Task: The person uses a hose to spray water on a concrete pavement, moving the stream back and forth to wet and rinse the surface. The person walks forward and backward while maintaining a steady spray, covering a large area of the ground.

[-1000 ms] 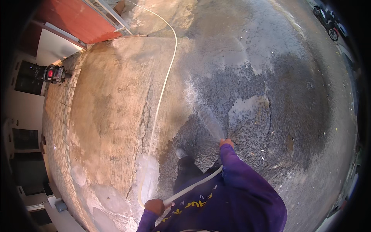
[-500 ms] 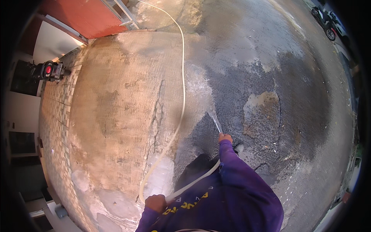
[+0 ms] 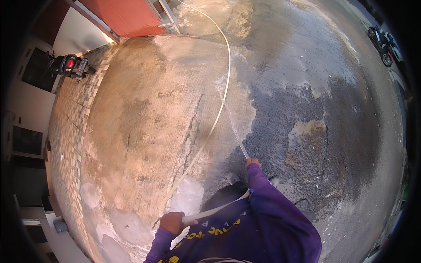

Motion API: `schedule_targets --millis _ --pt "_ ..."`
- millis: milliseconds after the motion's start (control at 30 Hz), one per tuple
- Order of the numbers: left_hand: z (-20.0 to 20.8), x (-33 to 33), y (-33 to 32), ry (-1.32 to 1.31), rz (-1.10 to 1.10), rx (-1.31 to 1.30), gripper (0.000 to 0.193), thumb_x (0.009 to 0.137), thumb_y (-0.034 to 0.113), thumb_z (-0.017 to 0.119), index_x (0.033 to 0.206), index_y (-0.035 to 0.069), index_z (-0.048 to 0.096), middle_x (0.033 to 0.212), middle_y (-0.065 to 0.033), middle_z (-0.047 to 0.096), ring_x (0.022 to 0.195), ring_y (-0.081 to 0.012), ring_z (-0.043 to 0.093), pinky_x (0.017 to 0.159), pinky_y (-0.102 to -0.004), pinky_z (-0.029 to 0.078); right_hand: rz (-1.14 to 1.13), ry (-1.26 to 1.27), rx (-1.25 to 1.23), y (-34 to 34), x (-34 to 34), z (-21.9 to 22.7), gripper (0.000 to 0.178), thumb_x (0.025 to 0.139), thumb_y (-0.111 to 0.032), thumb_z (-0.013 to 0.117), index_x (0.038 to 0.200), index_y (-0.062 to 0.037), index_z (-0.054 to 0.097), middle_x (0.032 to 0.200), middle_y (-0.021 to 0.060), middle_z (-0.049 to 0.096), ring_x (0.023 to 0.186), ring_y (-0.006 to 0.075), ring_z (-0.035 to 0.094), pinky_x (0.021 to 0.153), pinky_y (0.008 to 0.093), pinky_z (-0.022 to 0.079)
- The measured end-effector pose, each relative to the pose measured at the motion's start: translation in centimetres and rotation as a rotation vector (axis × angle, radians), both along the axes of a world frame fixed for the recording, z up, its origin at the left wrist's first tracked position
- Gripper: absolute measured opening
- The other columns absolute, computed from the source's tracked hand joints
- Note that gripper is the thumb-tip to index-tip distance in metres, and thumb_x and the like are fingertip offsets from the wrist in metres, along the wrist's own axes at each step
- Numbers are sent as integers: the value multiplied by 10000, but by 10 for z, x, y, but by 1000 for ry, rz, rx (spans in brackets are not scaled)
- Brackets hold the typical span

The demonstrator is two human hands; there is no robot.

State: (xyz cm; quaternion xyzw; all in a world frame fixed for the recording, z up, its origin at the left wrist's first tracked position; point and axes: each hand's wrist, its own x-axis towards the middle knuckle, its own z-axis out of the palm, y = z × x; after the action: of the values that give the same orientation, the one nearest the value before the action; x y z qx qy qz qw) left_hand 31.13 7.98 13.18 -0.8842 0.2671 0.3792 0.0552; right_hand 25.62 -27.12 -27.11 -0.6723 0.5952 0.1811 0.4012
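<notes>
A long pale hose runs over the ground from the far side towards me and passes through both my hands. At the lower left, my left hand is closed around it near my waist. From there a slack length crosses in front of my purple sleeve and top. My right hand grips the hose's end, the fingers wrapped round it. A narrow jet of water leaves that end, heading away and slightly left onto the ground. The fingers of both hands are partly hidden.
Dark wet paving lies right of the jet, lighter cracked concrete left. A scooter stands on the tiled strip by the house wall. Beyond are a red panel and, far right, a motorcycle.
The jet now points further left and reaches across the hose on the ground. My left hand has risen slightly and moved a little left. The whole scene has shifted right in view.
</notes>
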Motion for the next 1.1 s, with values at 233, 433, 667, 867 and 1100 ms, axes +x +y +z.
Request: schedule_targets --millis 233,433,667,867,1100 --pt "13 8 36 -147 186 -245 543 708 569 844 781 52 699 717 -131 656 737 -354 648 700 -472 496 208 -94 44 77 75 -23 507 962 -491 494 1163 -102 749 1222 208 689 1134 444 643 1043 521 462" --pt "11 2 41 -366 245 -426 473 658 476 891 731 77 646 724 -98 617 742 -327 599 756 -462 445 275 -152 -120 69 110 -34 491 944 -484 513 1085 -93 774 1120 194 726 1037 415 691 962 496 520" --pt "-3 9 38 -404 256 -521 468 658 466 886 710 85 618 708 -83 594 743 -315 590 767 -454 423 -44 -119 -75 41 110 38 482 928 -471 541 1046 -74 788 1050 207 741 1020 414 704 963 483 517" --pt "-13 25 17 -365 176 -569 463 651 439 901 743 66 643 735 -92 625 760 -330 599 813 -453 434 -48 -42 -108 4 64 33 513 943 -452 513 1121 -36 754 1164 220 714 1108 414 677 994 478 510" --pt "-15 45 -14 -260 107 -593 459 714 517 846 752 96 668 736 -86 631 780 -324 624 895 -481 436 -253 113 -192 -30 29 61 560 968 -502 533 1120 -5 741 1165 232 714 1133 406 673 987 481 518"
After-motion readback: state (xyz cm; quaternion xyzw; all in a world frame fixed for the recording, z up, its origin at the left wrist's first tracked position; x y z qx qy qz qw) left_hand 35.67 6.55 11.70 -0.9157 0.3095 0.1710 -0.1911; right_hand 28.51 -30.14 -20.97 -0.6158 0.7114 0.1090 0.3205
